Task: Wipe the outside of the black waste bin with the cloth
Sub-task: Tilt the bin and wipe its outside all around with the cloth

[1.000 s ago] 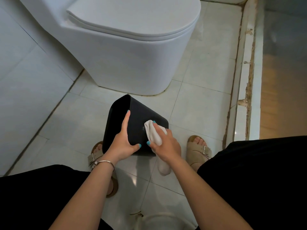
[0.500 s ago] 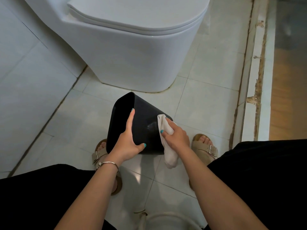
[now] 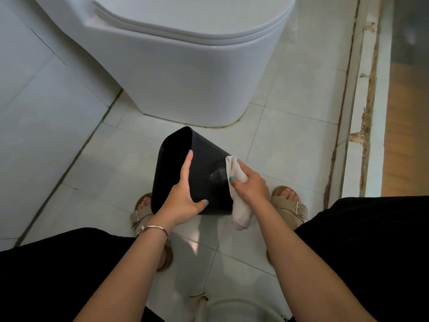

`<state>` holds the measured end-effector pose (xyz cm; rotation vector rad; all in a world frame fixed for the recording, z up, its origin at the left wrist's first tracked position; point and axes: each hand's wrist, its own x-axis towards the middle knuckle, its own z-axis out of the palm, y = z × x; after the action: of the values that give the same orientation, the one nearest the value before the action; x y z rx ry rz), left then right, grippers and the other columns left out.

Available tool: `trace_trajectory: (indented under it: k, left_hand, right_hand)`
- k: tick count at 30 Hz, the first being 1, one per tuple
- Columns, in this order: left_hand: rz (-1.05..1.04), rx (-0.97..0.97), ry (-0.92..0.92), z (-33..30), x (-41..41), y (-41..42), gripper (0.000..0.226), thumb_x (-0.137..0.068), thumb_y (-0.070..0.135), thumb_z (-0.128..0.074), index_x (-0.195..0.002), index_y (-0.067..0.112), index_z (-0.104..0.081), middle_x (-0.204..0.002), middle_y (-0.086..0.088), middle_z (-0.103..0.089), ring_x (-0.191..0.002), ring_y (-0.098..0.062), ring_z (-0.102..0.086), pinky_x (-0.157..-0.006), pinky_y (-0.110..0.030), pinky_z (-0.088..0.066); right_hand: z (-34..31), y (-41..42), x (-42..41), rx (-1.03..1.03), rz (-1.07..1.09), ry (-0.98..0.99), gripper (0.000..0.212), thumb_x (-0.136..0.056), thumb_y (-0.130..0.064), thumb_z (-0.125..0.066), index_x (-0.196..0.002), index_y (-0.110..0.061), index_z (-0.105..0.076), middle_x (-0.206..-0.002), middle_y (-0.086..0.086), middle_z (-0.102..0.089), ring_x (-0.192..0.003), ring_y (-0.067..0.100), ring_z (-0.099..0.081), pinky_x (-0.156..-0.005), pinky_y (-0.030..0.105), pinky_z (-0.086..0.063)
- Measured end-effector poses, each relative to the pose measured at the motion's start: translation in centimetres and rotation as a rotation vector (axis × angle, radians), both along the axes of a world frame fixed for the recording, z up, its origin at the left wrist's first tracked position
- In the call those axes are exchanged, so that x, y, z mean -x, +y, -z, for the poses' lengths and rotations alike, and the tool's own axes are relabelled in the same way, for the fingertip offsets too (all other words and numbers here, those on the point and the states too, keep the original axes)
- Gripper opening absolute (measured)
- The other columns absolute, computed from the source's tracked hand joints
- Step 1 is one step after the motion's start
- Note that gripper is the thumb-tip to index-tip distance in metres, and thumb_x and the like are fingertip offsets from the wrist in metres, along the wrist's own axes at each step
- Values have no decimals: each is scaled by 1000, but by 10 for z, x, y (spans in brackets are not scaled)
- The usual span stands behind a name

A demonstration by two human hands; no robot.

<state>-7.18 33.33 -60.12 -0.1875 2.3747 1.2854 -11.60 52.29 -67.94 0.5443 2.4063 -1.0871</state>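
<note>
Right now the black bin [image 3: 209,173] is held tipped on its side above the floor [image 3: 290,145], between the person's feet, its open mouth turned to the left. The left hand [image 3: 183,201] has its grip closed on the near rim, thumb on the outer wall and fingers along the rim edge. The right hand [image 3: 250,184] is clenched on the white cloth [image 3: 236,196], pressing it to the right side of the wall; a loose tail hangs below.

Since one hand alone carries the bin, a hard push with the cloth could, I judge, twist it out of that hold and drop it onto the tiles. The dangling tail might drag on the floor and pick up dirt.

Just beyond the bin stands the toilet [image 3: 197,77], leaving little room to swing it farther away. Sandals [image 3: 290,205] flank it, and a door sill [image 3: 362,112] runs along the right.
</note>
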Motion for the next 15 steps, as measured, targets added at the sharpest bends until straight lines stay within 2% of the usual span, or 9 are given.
trace_trajectory:
  k: [2, 4, 8, 10, 12, 15]
  left_hand:
    - [-1, -6, -7, 0, 0, 1, 123, -81, 2, -75, -145, 57, 14, -135, 23, -25, -94, 12, -50, -74, -3, -43]
    - [1, -3, -7, 0, 1, 1, 123, -81, 1, -75, -146, 56, 14, -130, 25, -27, -91, 16, -51, -73, -5, -45]
    - [0, 16, -3, 1, 0, 1, 123, -80, 1, -75, -145, 58, 13, -115, 30, -39, -90, 6, -61, -72, -12, -52]
    - [-1, 11, 6, 0, 0, 0, 124, -80, 1, -76, -143, 60, 13, -125, 26, -40, -99, 5, -59, -80, -14, -52]
    - [-3, 26, 17, -2, 0, 0, 125, -79, 3, -77, -141, 63, 14, -148, 13, -33, -119, -7, -54, -94, -25, -52]
    - [0, 40, 33, -3, 0, 1, 125, -79, 3, -77, -141, 63, 14, -155, 7, -28, -128, -15, -50, -100, -30, -49]
  right_hand:
    - [-5, -5, -1, 9, -39, 37, 59, -91, -46, -62, -144, -52, -35, -132, 0, -58, -110, 26, -58, -80, 33, -46]
    - [-13, -10, -1, 43, -86, 81, 59, -89, -47, -63, -142, -56, -37, -130, -2, -59, -111, 25, -58, -79, 31, -44]
    - [-21, -14, -4, 63, -134, 128, 59, -87, -49, -63, -139, -61, -37, -130, -6, -59, -112, 23, -58, -80, 31, -45]
    - [-16, -13, -6, 69, -80, 104, 60, -88, -49, -64, -140, -58, -37, -129, -5, -59, -110, 23, -58, -77, 30, -44]
    - [-9, -9, -3, 85, 7, 68, 60, -88, -47, -64, -142, -54, -38, -131, -3, -59, -110, 25, -58, -79, 31, -46]
    - [-6, -5, 0, 79, 52, 30, 59, -89, -46, -64, -143, -50, -39, -135, -2, -58, -112, 26, -58, -79, 32, -46]
